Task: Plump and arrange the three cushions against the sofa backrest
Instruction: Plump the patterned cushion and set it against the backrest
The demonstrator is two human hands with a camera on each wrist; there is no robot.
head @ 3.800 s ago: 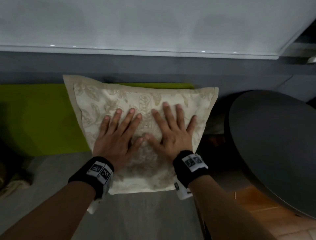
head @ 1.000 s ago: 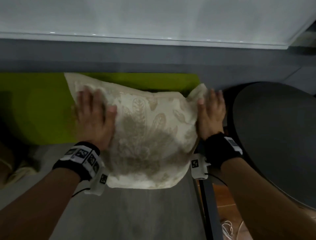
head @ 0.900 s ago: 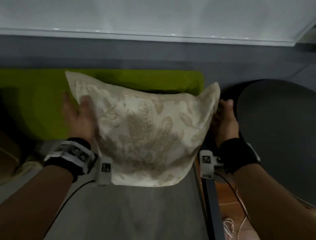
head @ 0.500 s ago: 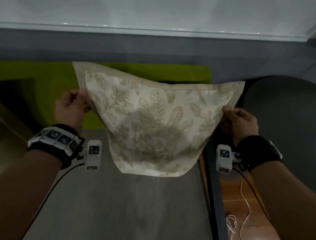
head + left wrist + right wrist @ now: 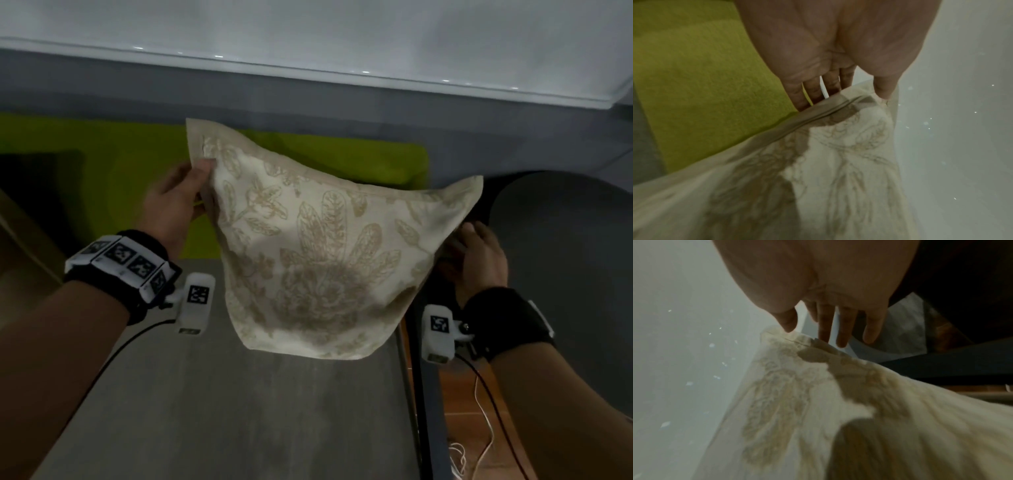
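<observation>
A cream cushion (image 5: 318, 260) with a beige leaf print hangs in the air over the grey sofa seat (image 5: 222, 411), tilted with its left corner higher. My left hand (image 5: 202, 178) pinches its upper left edge; in the left wrist view the thumb lies on the front of the cushion (image 5: 838, 162) and the fingers (image 5: 816, 94) lie behind it. My right hand (image 5: 462, 240) grips the right edge just under the upper right corner, thumb on the fabric (image 5: 818, 394). A lime-green cushion (image 5: 113, 192) leans on the grey backrest (image 5: 308, 99) behind.
A dark shape (image 5: 41, 198) lies over the green cushion at the far left. A round dark table (image 5: 565, 267) stands close to the sofa's right end. Between them I see wooden floor with loose white cable (image 5: 479, 442). A white wall rises above the backrest.
My hands went from pressing flat on the cushion to patting its sides, then took its upper corners and lifted it. Since half a second ago the right corner has dropped lower than the left.
</observation>
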